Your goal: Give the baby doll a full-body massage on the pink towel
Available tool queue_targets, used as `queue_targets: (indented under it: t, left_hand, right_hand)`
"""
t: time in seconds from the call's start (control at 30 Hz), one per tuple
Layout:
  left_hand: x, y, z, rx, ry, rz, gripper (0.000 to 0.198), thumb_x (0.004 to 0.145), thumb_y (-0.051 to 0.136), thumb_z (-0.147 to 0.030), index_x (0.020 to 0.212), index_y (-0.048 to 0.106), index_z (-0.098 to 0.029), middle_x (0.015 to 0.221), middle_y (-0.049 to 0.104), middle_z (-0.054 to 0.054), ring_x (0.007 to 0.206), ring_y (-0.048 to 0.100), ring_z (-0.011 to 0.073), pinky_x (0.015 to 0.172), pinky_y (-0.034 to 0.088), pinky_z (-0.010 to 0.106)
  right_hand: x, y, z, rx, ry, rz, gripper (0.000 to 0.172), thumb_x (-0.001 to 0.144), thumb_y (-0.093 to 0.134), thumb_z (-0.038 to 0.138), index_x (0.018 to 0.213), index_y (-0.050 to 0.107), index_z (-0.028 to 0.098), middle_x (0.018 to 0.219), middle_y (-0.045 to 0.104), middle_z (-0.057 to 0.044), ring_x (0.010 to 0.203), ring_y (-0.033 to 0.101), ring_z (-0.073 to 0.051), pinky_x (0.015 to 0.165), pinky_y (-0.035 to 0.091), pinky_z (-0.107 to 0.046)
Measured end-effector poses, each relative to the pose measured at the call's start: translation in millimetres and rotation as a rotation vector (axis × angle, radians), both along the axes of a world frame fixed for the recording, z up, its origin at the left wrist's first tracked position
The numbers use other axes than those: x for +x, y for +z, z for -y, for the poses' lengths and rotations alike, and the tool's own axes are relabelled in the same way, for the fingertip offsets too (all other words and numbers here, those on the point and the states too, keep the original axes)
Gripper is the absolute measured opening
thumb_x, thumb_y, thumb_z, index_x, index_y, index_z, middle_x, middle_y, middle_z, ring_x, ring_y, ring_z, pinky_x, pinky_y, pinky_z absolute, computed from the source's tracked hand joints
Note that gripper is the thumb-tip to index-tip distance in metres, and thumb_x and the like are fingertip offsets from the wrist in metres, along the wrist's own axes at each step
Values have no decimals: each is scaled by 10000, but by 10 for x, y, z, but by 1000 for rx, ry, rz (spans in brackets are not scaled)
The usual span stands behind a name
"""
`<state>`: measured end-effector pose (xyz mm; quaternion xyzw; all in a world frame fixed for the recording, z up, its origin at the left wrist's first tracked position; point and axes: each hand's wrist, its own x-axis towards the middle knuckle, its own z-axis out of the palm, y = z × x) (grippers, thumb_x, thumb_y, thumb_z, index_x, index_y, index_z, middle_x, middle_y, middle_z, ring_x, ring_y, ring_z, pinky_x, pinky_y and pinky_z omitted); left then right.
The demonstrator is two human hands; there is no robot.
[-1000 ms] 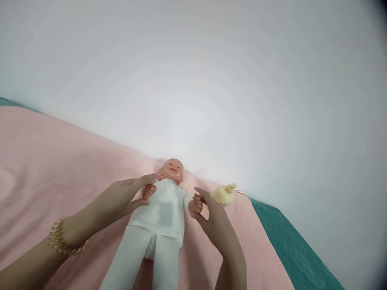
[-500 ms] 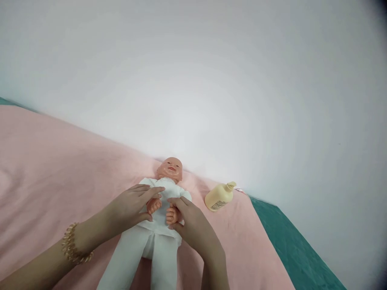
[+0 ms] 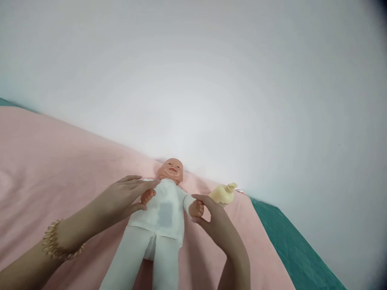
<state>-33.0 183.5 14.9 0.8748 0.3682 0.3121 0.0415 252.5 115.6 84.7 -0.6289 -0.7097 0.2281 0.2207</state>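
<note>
A baby doll (image 3: 171, 193) in a white top and white trousers lies on its back, head toward the wall. My left hand (image 3: 123, 199), with a beaded bracelet at the wrist, is at the doll's arm on the left, thumb and fingers around the doll's small hand (image 3: 148, 196). My right hand (image 3: 213, 213) has thumb and fingers round the doll's other hand (image 3: 196, 208), which is out to the side of the body. A greyish rectangular patch shows on the front of the top.
A yellow pump bottle (image 3: 223, 194) stands tilted in view just beyond my right hand. Pink cloth (image 3: 75, 161) lies under the doll, with a green surface (image 3: 299, 237) at the right. A pale wall (image 3: 193, 80) rises behind.
My hands have moved apart, taking the doll's hands outward from its chest, the right one farther. The patch on the top has come into view, and my right hand now partly covers the bottle.
</note>
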Motion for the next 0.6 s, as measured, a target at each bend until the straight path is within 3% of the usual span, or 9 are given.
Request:
queue_targets:
  t: [0.13,0.2,0.3,0.4,0.5,0.6]
  left_hand:
    - [-196,140,0,-62,120,-30,330,894,531,-290,1221,570,-273,985,707,11,947,628,251,881,450,394]
    - [-279,233,7,-124,229,-31,283,913,511,-356,1154,605,-238,1006,702,34,964,617,273,845,448,393]
    - [-414,367,-1,-231,354,-25,313,930,462,-437,1103,607,-221,1082,690,48,1009,612,291,828,442,379]
    - [-576,418,-49,-340,492,-57,304,919,432,-456,1017,600,-223,1010,700,30,921,637,276,759,448,351]
    - [-762,247,-167,-394,583,-104,265,896,411,-413,878,587,-215,846,696,8,738,637,231,634,437,308]
    - [-945,-156,-366,-316,619,-143,184,801,449,-307,736,582,-197,671,659,-10,591,606,192,517,377,262]
  right_hand:
    - [225,-32,-27,-11,-222,51,448,754,575,193,1194,564,278,1072,626,-27,1006,593,-211,843,481,-342]
    - [313,-73,-63,-36,-287,83,455,748,581,208,1199,561,269,1087,630,-41,1008,595,-225,810,484,-343]
    - [433,-146,-117,-63,-298,100,407,718,607,202,1122,583,243,1042,641,-40,966,608,-224,764,476,-319]
    - [564,-226,-149,-117,-310,84,386,678,630,158,1056,584,222,982,648,-33,897,619,-210,717,466,-293]
    - [696,-325,-173,-203,-325,101,352,637,634,98,972,589,198,885,650,-25,825,620,-199,663,450,-276]
    - [781,-437,-214,-333,-299,121,302,584,616,16,831,574,184,740,642,8,732,621,-174,634,438,-258]
